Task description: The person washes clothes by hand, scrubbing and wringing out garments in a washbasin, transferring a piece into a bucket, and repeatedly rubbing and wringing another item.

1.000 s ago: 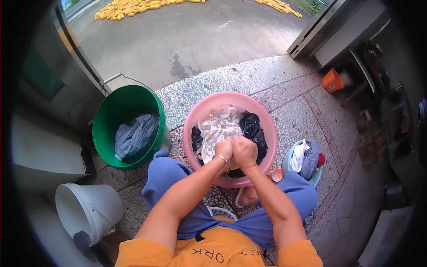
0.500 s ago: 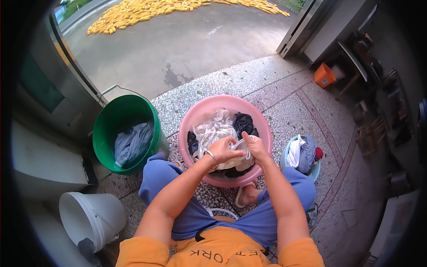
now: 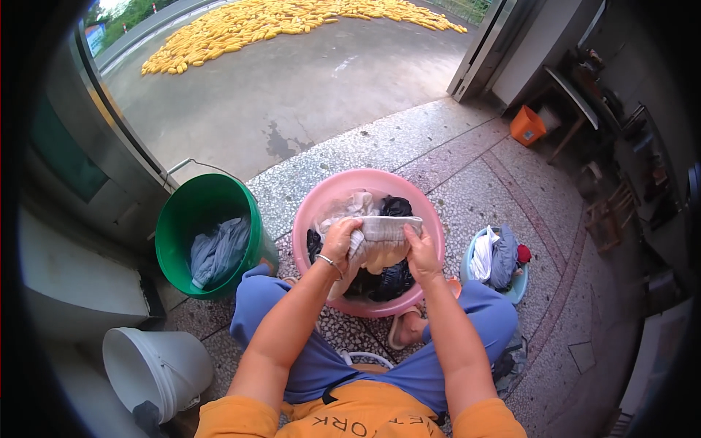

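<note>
The fingers (image 3: pixel 345 228) of your left hand (image 3: pixel 337 243) and right hand (image 3: pixel 423 257) pinch the cloth (image 3: pixel 383 248) by its band (image 3: pixel 388 226), a sound hold for something likely soft, limp and slippery.

the off-white garment (image 3: pixel 377 247) is wrinkly, with a wide band (image 3: pixel 389 225) along its top edge. the band is pulled out flat and nearly straight, and the rest hangs below in soft folds over the pink basin (image 3: pixel 369 177).
</note>
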Demonstrator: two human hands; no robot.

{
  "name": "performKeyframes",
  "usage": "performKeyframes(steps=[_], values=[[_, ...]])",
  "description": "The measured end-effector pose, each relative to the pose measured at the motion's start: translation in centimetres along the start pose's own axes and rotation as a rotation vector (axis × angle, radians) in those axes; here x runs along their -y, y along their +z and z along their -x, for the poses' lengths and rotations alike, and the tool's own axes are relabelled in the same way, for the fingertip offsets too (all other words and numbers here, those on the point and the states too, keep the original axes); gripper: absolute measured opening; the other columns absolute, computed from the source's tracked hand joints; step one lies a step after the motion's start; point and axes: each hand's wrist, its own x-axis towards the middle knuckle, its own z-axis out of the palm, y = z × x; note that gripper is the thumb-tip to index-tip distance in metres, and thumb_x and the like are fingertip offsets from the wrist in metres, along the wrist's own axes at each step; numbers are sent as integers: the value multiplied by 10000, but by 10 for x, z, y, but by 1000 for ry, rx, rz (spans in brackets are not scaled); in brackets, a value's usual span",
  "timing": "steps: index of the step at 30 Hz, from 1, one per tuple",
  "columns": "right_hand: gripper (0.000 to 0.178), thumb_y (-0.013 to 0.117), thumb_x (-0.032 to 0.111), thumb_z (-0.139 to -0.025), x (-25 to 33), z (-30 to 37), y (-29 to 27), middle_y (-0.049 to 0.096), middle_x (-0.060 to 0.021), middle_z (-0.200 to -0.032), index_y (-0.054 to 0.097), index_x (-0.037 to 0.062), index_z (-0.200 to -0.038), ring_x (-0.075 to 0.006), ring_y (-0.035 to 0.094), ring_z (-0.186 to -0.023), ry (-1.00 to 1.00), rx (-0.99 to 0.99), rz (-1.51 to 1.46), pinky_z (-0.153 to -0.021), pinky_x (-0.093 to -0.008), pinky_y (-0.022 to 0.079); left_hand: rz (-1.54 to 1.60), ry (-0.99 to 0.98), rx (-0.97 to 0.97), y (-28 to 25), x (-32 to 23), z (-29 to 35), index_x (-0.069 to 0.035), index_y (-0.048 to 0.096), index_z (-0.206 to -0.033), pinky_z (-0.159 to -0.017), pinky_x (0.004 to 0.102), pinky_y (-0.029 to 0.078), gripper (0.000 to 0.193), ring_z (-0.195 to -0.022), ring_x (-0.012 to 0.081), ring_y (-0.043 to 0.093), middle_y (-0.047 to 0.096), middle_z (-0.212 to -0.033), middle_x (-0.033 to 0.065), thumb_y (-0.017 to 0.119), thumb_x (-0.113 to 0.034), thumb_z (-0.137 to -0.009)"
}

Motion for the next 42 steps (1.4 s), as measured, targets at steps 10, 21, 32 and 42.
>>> performKeyframes(steps=[10, 21, 32, 42], values=[[349, 523, 268, -828, -20, -7, 73, 561, -132, -575, 557, 67, -545, -309, 563, -520, -717, 120, 1403, -499, -383, 453, 380, -124, -239, -13, 47, -24, -70, 576, -910, -613, 295, 462, 268, -704, 145, 553, 574, -788, 23, 501, -324, -870], [330, 448, 172, -853, -25, 4, 62, 499, -177, -546, 505, 23, -565, -337, 528, -514, -795, 184, 1374, -465, -411, 394, 397, -284, -212, -2, 45, -23, -109, 540, -787, -619, 314, 440, 172, -648, 143, 526, 526, -653, -16, 480, -245, -873], [326, 491, 194, -815, -29, 10, 58, 518, -169, -550, 507, 67, -514, -343, 525, -495, -798, 131, 1293, -456, -398, 405, 304, -293, -136, -3, 40, -12, -126, 529, -731, -564, 295, 441, 212, -621, 153, 517, 537, -690, 19, 489, -283, -867], [299, 478, 202, -822, -45, 50, 110, 531, -199, -584, 537, 35, -583, -357, 543, -539, -671, 86, 1082, -501, -415, 434, 245, -141, -39, -72, 78, -40, -118, 505, -675, -508, 313, 401, 248, -536, 138, 473, 480, -597, -6, 487, -275, -867]])
